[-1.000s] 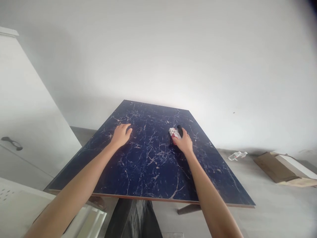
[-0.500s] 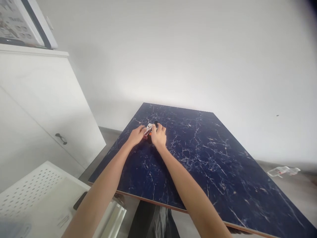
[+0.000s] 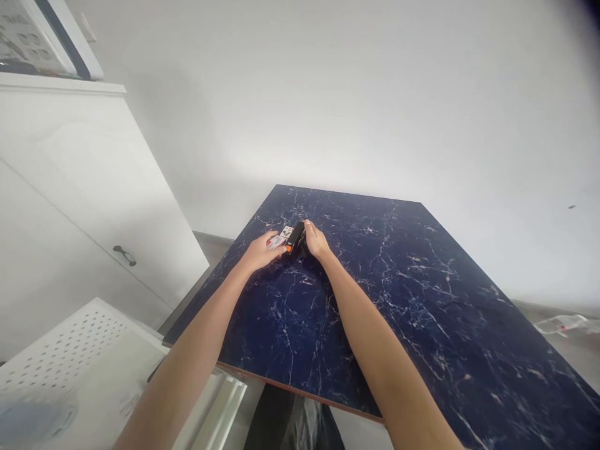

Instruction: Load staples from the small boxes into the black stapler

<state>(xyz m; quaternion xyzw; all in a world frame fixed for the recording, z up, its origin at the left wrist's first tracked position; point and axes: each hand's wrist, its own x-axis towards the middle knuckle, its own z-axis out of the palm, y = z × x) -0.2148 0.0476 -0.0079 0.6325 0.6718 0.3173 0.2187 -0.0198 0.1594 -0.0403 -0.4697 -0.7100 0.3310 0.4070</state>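
Note:
Two small packs lie side by side on the dark blue marbled tabletop (image 3: 375, 269), between my hands. One is a white-and-red small box (image 3: 285, 232); against its right side sits a black small box (image 3: 295, 235) with an orange near end. My left hand (image 3: 261, 251) is closed around the left side of the white-and-red box, its thumb reaching the orange end. Along the black box's right side, my right hand (image 3: 315, 240) presses with its fingers together. The palms hide part of both boxes.
A white cabinet (image 3: 70, 187) with a dark handle stands at the left. Below it is a white perforated panel (image 3: 79, 344). A pale wall (image 3: 351, 94) rises behind the table. Clear plastic packaging (image 3: 567, 325) lies on the floor at the right.
My right hand has shifted from over the boxes to the black box's right side, uncovering its top. My left thumb has come across to the orange end. The view has turned slightly.

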